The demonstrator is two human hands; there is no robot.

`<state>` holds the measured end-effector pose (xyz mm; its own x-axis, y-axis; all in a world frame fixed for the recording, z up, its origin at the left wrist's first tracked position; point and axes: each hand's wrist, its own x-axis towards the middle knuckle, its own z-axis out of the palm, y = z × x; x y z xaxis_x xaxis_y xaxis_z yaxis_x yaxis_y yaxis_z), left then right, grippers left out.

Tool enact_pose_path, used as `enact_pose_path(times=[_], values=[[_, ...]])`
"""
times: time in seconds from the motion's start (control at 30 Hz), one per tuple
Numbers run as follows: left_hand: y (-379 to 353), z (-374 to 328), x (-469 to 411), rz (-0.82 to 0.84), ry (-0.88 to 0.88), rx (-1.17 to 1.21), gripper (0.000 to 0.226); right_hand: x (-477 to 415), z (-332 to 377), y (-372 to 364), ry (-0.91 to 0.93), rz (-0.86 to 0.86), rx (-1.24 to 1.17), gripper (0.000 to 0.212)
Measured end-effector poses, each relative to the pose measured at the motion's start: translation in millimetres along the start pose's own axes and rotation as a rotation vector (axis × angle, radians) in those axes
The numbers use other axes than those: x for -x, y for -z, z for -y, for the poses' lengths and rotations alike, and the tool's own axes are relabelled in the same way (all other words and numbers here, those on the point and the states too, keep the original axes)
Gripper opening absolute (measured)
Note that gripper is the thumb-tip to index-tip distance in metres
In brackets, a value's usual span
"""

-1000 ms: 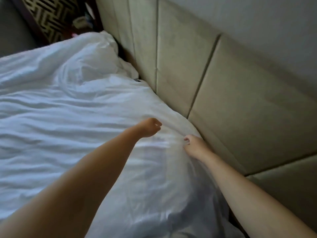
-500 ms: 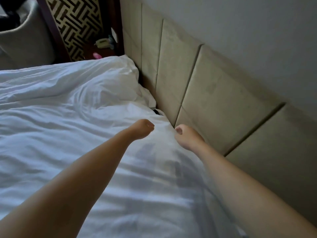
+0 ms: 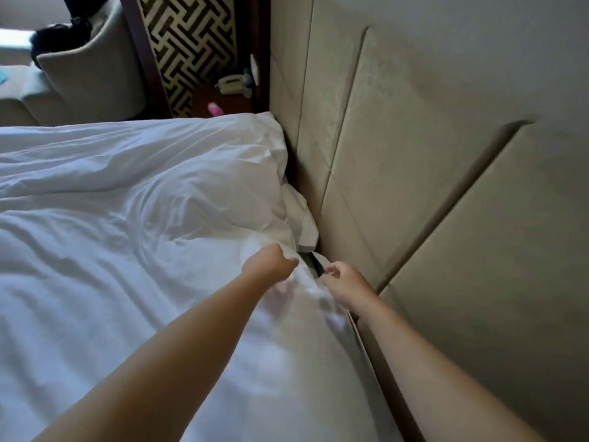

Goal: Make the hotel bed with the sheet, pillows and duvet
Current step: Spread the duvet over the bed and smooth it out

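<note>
Holds a bunched fold of the white sheet [image 3: 134, 282] in the left hand [image 3: 267, 266], just below centre at 6 o'clock: grip closed, fingers curled round the cloth. Pinches the same edge with the right hand [image 3: 345, 287] at 5 o'clock, grip closed on a small tuck of fabric just beside the headboard [image 3: 430, 193], with a dark gap [image 3: 314, 266] showing between the two hands. Spreads rumpled from 7 round to 11 o'clock, in long creases (thin enough near the wrists to read as the sheet and not the duvet, though hard to be sure). Swells at 11 o'clock into a soft white mound, likely a pillow [image 3: 229, 167], pressed against the headboard.

Looks light, limp and a little slippery. No stiffness to push with, so probably answers only to pulling. Likely to sag and drag creases along between any two hold points. Best taken at the very hem, hands set wider apart along the head edge, with a full fistful and not a fingertip pinch, since a small tuck may slide out under tension. Worth keeping the cloth from dropping into the gap while drawing it taut.
</note>
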<state>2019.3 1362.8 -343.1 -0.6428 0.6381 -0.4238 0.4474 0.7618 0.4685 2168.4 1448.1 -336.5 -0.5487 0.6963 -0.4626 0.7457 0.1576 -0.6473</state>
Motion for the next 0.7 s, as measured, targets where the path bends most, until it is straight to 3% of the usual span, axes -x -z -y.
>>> enact_pose_path(times=[0.13,0.23,0.33,0.43,0.47,0.57,0.7], values=[[-12.2,10.3,-54.3,-0.008,0.144,-0.046,0.068,-54.8,-10.2,-24.6,-0.078,0.075,-0.044,0.038],[-19.2,14.9,-91.0,-0.045,0.159,-0.043,0.079,-94.2,-14.1,-44.3,-0.134,0.092,-0.137,0.061],[-25.2,15.8,-119.2,-0.077,0.171,-0.101,0.098,-116.8,-6.6,-55.5,-0.205,0.136,-0.204,0.065],[-31.7,21.9,-142.9,-0.074,0.243,-0.117,0.119,-125.7,-1.3,-59.3,-0.291,0.296,-0.133,0.101],[-36.2,26.4,-151.1,-0.058,0.275,-0.107,0.124,-124.4,0.2,-59.1,-0.286,0.338,-0.052,0.101],[-48.4,33.9,-165.0,-0.007,0.323,-0.176,0.117,-122.5,-2.2,-67.2,-0.234,0.384,-0.073,0.052],[-54.4,29.3,-168.2,0.139,0.250,-0.485,0.047,-113.5,-9.4,-77.3,-0.103,0.333,-0.229,0.025]])
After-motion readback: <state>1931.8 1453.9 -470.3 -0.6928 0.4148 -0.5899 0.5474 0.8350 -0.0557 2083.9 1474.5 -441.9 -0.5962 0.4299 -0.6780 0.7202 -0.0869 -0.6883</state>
